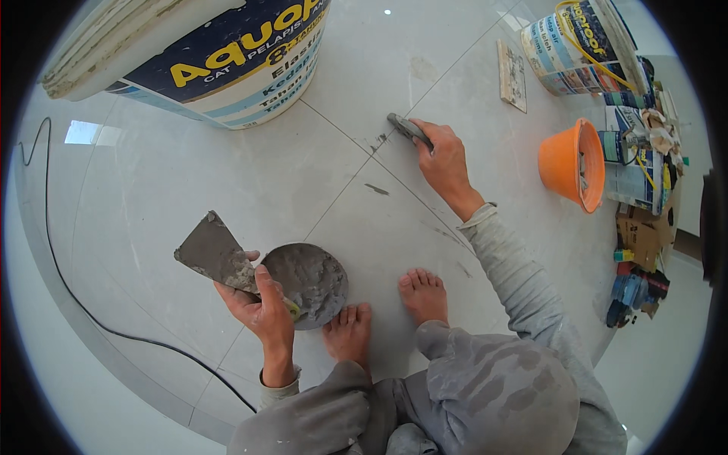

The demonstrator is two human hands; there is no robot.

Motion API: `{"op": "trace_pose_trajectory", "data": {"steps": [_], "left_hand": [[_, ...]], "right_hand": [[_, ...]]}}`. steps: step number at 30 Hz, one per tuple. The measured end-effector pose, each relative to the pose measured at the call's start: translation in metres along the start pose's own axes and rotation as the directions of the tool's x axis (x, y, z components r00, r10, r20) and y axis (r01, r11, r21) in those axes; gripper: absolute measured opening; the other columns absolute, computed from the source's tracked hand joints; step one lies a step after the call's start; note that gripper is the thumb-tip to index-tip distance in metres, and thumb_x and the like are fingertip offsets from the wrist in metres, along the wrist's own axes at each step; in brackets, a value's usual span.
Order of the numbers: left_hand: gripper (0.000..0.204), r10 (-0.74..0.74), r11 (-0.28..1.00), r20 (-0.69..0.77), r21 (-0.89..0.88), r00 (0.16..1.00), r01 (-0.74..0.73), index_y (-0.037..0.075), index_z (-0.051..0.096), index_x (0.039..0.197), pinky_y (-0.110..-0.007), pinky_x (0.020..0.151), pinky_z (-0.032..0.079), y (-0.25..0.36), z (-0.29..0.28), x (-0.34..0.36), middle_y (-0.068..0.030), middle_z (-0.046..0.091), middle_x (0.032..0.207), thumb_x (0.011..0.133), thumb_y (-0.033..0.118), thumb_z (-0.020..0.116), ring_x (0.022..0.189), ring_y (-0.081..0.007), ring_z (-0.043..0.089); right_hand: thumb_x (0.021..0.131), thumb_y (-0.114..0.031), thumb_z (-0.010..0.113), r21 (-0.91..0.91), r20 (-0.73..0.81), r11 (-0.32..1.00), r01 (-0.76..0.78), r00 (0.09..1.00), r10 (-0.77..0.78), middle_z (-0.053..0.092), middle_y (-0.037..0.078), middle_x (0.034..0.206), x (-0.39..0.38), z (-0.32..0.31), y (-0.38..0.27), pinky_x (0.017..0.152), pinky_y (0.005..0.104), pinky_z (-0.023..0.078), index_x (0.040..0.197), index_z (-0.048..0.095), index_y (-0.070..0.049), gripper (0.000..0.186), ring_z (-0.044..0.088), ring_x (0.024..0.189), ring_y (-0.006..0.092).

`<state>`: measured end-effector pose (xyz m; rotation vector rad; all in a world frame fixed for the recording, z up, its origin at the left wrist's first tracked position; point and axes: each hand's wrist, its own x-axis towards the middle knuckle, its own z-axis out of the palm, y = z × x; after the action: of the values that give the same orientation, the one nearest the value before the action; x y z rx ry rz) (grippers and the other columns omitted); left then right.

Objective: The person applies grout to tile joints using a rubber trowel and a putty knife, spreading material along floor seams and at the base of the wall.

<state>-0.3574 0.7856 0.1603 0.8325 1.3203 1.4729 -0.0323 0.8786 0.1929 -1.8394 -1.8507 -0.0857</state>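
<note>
My left hand [265, 311] is closed round the handle of a putty knife [211, 249], whose broad blade is coated in grey paste. Just right of that hand, by my left foot, a round bowl [346, 296] holds thick grey grout [303, 277]. Out ahead, my right hand [447, 167] grips a small grey, paste-smeared flat piece [406, 127]; its exact kind is hard to make out. Its tip is low over the tiled floor, close to where tile joints cross. A dab of grout [379, 141] sits at that crossing, and a dark smear [376, 189] lies nearer me.
A large white-and-blue paint bucket [227, 68] stands at the upper left. To the right are an orange bucket [557, 163], another paint bucket [557, 53], a smeared flat board [512, 76] and a cardboard box [641, 239]. A black cable [114, 331] runs along the left.
</note>
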Motion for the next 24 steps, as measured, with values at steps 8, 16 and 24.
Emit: {"op": "trace_pose_trajectory", "data": {"steps": [8, 16, 24], "left_hand": [[0.028, -0.011, 1.000, -0.128, 0.023, 0.992, 0.014, 0.003, 0.046, 0.128, -0.022, 0.050, 0.040, 0.001, -0.003, -0.005, -0.0105, 0.061, 0.120, 0.103, 0.001, 0.056, 0.057, -0.0043, 0.047], [0.030, -0.010, 0.990, -0.256, 0.133, 0.967, 0.046, 0.003, 0.044, 0.130, -0.023, 0.050, 0.041, 0.002, -0.004, -0.022, -0.0103, 0.062, 0.118, 0.102, 0.001, 0.055, 0.058, -0.0042, 0.048], [0.024, 0.037, 0.973, -0.311, 0.229, 0.950, 0.037, 0.003, 0.050, 0.126, -0.022, 0.051, 0.038, 0.001, -0.007, -0.028, -0.0050, 0.062, 0.110, 0.103, 0.007, 0.058, 0.057, -0.0016, 0.041]], "right_hand": [[0.079, 0.011, 0.067, 0.162, 0.245, 0.934, 0.318, 0.904, -0.350, 0.075, 0.009, 0.111, -0.045, 0.011, -0.026, 0.084, 0.0379, 0.057, 0.120, 0.070, -0.004, 0.044, 0.066, 0.098, 0.0295], [0.086, 0.007, 0.065, 0.152, 0.238, 0.785, 0.600, 0.749, -0.619, 0.074, 0.006, 0.120, 0.043, -0.002, 0.066, 0.103, 0.0389, 0.056, 0.111, 0.073, -0.004, 0.029, 0.065, 0.120, 0.0279], [0.086, 0.008, 0.065, 0.180, 0.337, 0.748, 0.639, 0.674, -0.657, 0.074, 0.006, 0.123, 0.045, -0.025, 0.099, 0.107, 0.0392, 0.055, 0.110, 0.072, -0.004, 0.028, 0.067, 0.118, 0.0282]]}}
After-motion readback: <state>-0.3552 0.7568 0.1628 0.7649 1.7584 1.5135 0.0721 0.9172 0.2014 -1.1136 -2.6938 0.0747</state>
